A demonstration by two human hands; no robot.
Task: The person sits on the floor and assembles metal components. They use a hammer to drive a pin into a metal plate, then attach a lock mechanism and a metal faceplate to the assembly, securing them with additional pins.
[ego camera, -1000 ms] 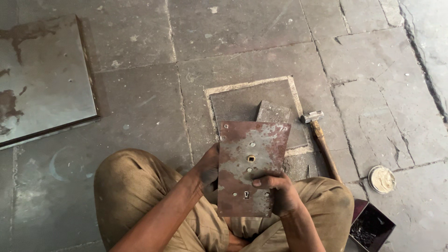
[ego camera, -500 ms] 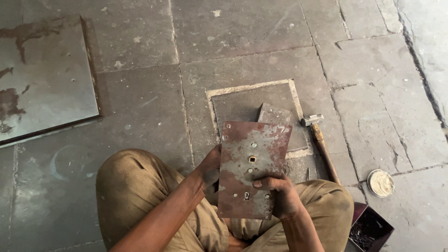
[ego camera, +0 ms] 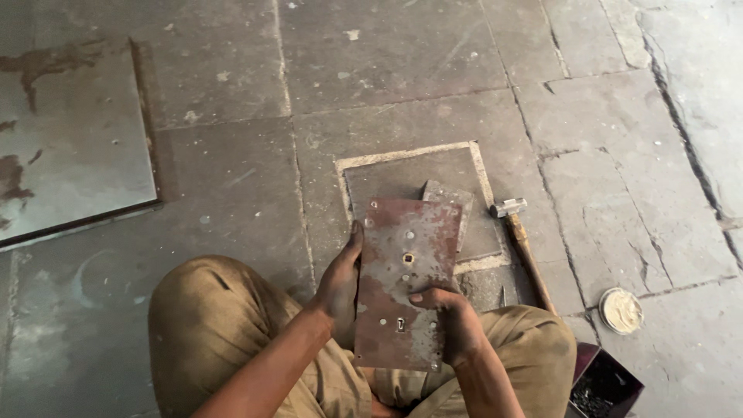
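Stone floor; left hand (ego camera: 338,288), right hand (ego camera: 455,323) pinch rusty plate (ego camera: 404,280); plate hides fingers.

The left hand (ego camera: 339,286) is raised in front of the body, palm turned inward, fingers extended upward and thumb side toward the camera. The right hand (ego camera: 455,325) is curled, knuckles up, fingers bent inward. Both forearms angle up from the lap between 2 bent knees.

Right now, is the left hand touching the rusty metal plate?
Touching. The head view shows the left hand against the left edge of the rusty metal plate, thumb up along it, while the right hand grips its lower right.
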